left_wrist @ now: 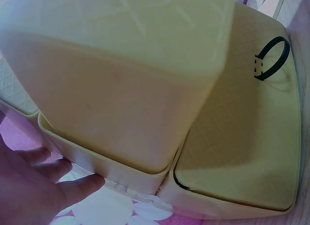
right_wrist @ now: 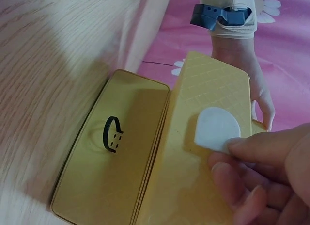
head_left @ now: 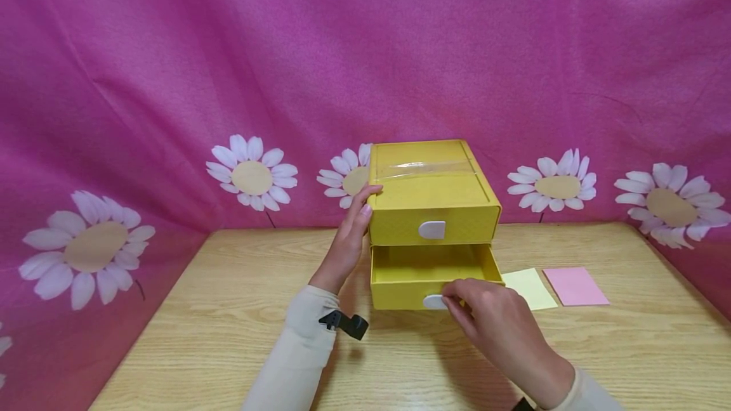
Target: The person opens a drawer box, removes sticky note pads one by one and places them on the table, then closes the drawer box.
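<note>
A yellow drawer box [head_left: 422, 192] stands on the table, with clear tape across its top. Its middle drawer [head_left: 400, 295] is pulled out. My right hand [head_left: 505, 319] pinches that drawer's white pull tab [right_wrist: 217, 125] between thumb and fingers. My left hand [head_left: 344, 243] rests along the box's left side, fingertips at the top edge; its fingers [left_wrist: 82, 187] look fairly straight in the left wrist view. The upper drawer [head_left: 394, 227] is closed and has a similar white tab. Below the pulled-out drawer, the wrist views show a closed panel [right_wrist: 131, 171] with a black loop [right_wrist: 106, 135], hidden in the head view.
Right of the box lie a pale yellow paper square [head_left: 533, 290], partly behind my right hand, and a pink one [head_left: 577, 286]. A pink cloth [head_left: 400, 49] with white flowers hangs behind and beside the wooden table [head_left: 240, 284].
</note>
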{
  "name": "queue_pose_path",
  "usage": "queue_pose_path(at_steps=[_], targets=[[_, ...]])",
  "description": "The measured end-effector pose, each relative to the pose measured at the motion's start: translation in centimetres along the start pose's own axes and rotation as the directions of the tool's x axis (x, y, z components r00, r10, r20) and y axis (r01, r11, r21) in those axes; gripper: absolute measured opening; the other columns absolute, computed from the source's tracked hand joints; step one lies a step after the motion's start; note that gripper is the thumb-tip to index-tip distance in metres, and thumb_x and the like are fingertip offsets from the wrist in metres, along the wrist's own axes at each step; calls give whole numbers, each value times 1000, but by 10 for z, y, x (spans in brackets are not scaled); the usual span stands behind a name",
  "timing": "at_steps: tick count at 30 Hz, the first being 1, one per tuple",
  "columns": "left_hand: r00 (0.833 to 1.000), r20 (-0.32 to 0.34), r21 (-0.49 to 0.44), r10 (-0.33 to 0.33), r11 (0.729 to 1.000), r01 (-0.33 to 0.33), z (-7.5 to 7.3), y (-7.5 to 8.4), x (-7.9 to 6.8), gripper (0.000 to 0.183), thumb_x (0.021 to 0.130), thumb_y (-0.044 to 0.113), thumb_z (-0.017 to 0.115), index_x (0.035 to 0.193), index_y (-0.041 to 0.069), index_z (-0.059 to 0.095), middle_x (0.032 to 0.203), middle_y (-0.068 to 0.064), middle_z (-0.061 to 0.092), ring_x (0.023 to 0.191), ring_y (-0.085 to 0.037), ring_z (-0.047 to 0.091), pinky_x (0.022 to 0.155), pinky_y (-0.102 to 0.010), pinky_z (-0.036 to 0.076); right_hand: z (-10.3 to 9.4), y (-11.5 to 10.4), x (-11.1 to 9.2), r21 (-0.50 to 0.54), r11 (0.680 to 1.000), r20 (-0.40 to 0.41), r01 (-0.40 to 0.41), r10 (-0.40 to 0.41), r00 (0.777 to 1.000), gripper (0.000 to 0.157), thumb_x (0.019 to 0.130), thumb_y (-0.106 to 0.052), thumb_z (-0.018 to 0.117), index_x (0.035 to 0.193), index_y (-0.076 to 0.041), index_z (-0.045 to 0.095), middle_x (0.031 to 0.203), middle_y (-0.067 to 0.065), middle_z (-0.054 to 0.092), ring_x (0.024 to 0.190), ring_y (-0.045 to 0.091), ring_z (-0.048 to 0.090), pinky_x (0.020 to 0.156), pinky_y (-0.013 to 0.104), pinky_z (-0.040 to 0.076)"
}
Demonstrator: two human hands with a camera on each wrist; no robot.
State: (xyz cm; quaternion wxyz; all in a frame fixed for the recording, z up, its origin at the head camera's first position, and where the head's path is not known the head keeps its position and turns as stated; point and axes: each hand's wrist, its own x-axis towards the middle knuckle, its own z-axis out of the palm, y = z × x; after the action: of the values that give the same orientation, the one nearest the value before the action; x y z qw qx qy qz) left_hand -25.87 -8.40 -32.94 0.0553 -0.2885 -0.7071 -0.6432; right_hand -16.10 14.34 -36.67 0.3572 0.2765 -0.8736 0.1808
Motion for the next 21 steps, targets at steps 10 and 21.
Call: queue_pose_path(at_steps=[10,21], targets=[[1000,1,9,-10,1000,10,-1,2,-1,44,104,22,27,146,10,33,161,-8,9,146,-18,7,112,-55,18,3,3,2,5,1000,-4,14,-14,1000,16,72,-7,80,80,-16,69,73,-9,65,60,4,53,52,26,47],[999,-25,4,41,999,-41,-4,-34,9,43,103,38,31,143,24,39,159,5,14,145,-9,9,111,-57,20,8,9,4,8,1000,-15,15,-15,1000,15,73,-6,79,80,-15,69,72,-8,64,59,3,52,50,25,46]])
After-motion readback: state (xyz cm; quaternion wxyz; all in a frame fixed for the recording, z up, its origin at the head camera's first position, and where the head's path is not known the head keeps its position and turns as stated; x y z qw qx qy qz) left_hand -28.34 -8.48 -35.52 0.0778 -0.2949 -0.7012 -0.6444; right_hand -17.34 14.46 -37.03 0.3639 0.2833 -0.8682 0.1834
